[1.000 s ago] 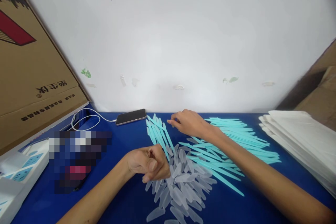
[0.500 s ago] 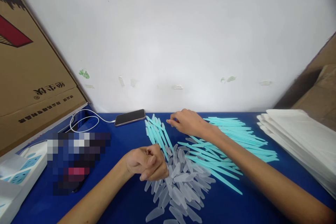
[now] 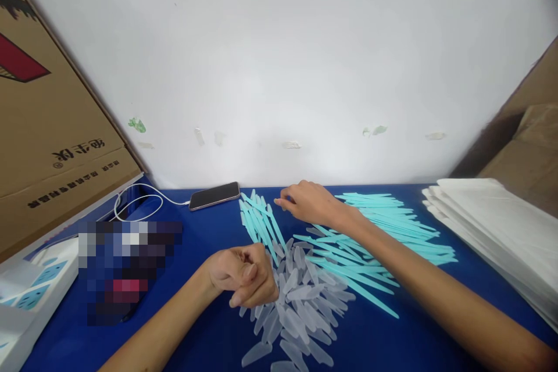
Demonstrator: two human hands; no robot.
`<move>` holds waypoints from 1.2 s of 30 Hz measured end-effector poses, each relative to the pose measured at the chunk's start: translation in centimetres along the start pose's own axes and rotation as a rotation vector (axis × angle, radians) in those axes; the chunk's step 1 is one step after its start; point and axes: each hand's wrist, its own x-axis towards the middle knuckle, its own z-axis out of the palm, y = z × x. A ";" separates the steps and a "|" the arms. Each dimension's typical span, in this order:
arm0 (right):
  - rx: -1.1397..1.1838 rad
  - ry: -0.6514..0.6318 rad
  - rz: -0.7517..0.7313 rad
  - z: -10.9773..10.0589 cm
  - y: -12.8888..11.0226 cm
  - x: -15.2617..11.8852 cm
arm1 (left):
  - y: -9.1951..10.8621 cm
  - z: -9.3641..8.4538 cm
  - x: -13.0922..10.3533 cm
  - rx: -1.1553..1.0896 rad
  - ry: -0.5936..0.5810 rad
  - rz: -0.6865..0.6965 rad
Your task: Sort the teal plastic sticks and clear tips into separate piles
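My left hand [image 3: 242, 275] is curled into a loose fist, thumb against the forefinger, at the left edge of a heap of frosted clear plastic caps [image 3: 300, 308]. Nothing shows inside it. My right hand [image 3: 310, 201] reaches across to the far side of the blue table [image 3: 204, 232]. Its fingertips are down beside a small bunch of teal plastic sticks [image 3: 261, 222], and whether they pinch one is hidden. A larger spread of teal sticks [image 3: 392, 224] lies under and to the right of my right forearm.
A phone [image 3: 214, 195] on a white cable [image 3: 135, 197] lies by the wall. A cardboard box [image 3: 47, 128] leans at the left above a white power strip [image 3: 30, 285]. A stack of white sheets [image 3: 497, 226] sits at the right edge.
Both hands stay almost where they were. My left fist has shifted slightly along the edge of the cap heap, and the view has tilted a little.
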 end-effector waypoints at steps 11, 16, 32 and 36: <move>0.014 0.019 0.000 0.2 0.3 0.0 | 0.2 0.0 0.1 -0.016 -0.061 -0.015; 0.011 0.023 -0.004 0.2 0.3 0.0 | 0.0 -0.1 -0.1 -0.012 -0.067 -0.024; 0.034 0.004 0.005 -0.3 0.6 -0.1 | 0.0 -0.3 -0.2 0.027 -0.116 -0.082; 0.048 0.017 0.006 -0.4 0.8 -0.1 | 0.0 -0.3 -0.1 0.033 -0.127 -0.089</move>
